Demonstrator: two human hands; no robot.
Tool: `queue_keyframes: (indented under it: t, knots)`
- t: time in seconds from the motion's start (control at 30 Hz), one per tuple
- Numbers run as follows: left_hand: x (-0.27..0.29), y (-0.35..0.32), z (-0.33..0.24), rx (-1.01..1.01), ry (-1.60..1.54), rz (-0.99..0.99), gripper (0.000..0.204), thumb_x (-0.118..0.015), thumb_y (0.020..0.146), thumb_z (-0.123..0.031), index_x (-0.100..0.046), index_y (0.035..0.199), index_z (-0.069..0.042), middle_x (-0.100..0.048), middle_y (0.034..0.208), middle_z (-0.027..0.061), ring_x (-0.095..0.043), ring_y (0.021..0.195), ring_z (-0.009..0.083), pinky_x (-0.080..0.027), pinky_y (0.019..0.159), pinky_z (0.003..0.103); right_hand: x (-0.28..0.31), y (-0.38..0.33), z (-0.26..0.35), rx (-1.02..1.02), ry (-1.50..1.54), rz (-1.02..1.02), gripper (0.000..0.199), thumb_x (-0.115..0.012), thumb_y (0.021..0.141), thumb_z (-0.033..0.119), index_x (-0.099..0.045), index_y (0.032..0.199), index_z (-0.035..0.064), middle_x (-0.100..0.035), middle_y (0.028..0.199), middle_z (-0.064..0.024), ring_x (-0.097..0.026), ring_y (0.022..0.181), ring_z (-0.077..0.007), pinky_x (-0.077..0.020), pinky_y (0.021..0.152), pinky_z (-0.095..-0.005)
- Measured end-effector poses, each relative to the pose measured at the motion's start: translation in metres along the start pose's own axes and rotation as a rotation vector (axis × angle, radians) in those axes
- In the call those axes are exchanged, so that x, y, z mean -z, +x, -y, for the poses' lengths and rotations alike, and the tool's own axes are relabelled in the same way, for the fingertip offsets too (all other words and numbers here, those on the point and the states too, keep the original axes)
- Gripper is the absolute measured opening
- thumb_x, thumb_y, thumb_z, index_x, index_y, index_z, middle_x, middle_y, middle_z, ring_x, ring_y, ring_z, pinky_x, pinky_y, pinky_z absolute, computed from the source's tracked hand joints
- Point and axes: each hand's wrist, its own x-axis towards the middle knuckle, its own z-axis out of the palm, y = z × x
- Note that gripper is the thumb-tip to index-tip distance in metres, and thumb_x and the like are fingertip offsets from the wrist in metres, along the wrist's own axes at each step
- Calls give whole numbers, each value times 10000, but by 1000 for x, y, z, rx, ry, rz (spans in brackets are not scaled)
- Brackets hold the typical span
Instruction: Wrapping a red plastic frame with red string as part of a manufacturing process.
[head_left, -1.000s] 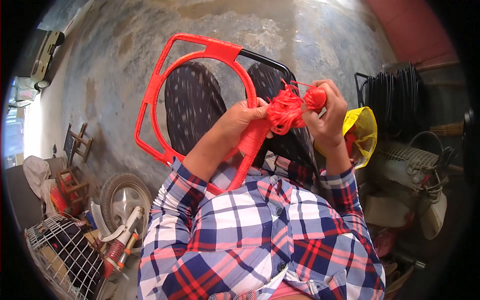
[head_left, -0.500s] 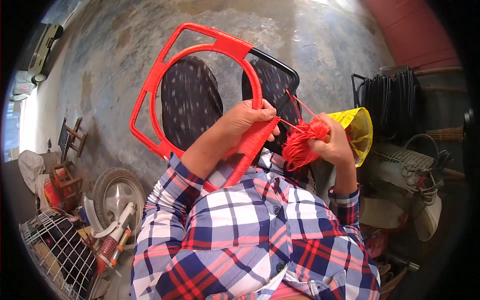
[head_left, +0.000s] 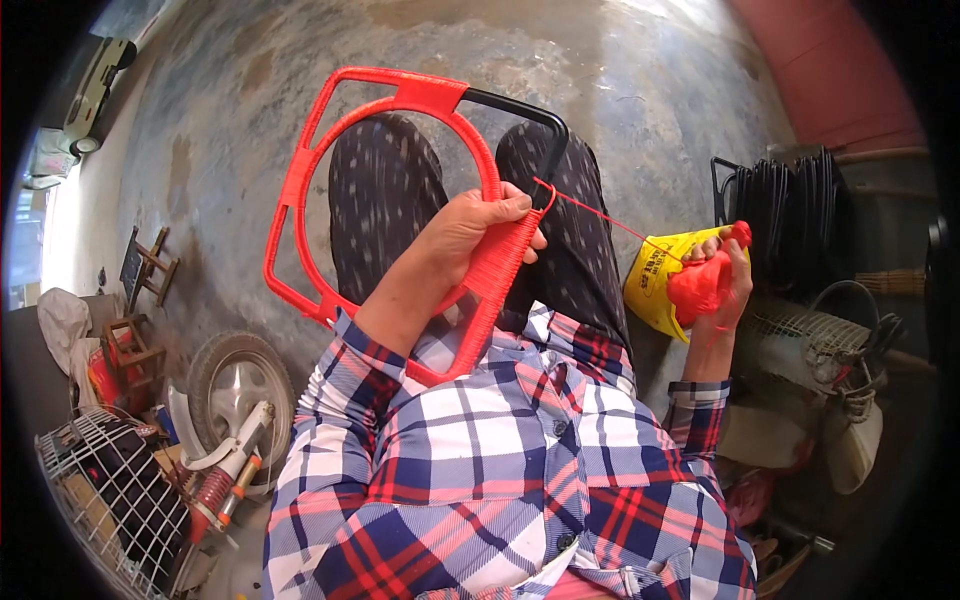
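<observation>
A black metal frame [head_left: 515, 107], mostly wrapped in red cord and with a ring inside it, rests over my lap. Bare black metal shows at its far right corner. My left hand [head_left: 478, 225] is closed around the wrapped right side, thumb on top by the last turns. From there a red cord [head_left: 610, 218] loops near the bare bar and runs taut to the right. My right hand [head_left: 730, 275] grips a bundle of red cord [head_left: 700, 288], held out to the right in front of a yellow bucket-like container [head_left: 650, 270].
Stacked black metal frames [head_left: 785, 195] stand at the right, near a whitish mesh basket [head_left: 800, 325]. On the left are a wheel [head_left: 238, 385], a wire crate [head_left: 115, 505] and small wooden stools [head_left: 150, 265]. Concrete floor [head_left: 480, 50] lies ahead.
My right hand has moved right with the cord bundle, drawing the cord out longer. The wrapped frame and my left hand have shifted slightly left, the frame's far edge nearer to me.
</observation>
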Motion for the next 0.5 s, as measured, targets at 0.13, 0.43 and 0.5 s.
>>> queue_keyframes:
  t: [0.13,0.43,0.5]
  knots:
    - [-3,0,-1,18,13,-3,140,-639,933,-164,-566,978,-53,-684,808,182,-697,639,240,-594,578,302,-43,0,-31,9,-411,118,300,-597,872,96,-596,1164,29,-588,788,-23,-592,717,-150,-500,714,-284]
    - [-5,-2,-2,8,26,-47,173,-645,935,-200,-582,994,-50,-684,792,169,-697,634,233,-595,572,307,-102,-7,-51,-102,-1003,525,149,-698,800,60,-605,902,3,-585,763,53,-513,680,-64,-448,620,-257]
    - [-4,-2,-2,10,26,-43,205,-644,942,-223,-588,1015,-41,-684,789,166,-696,633,228,-594,566,306,-88,-12,-53,-179,-843,442,127,-694,801,52,-605,882,12,-577,753,51,-502,678,-57,-440,617,-250]
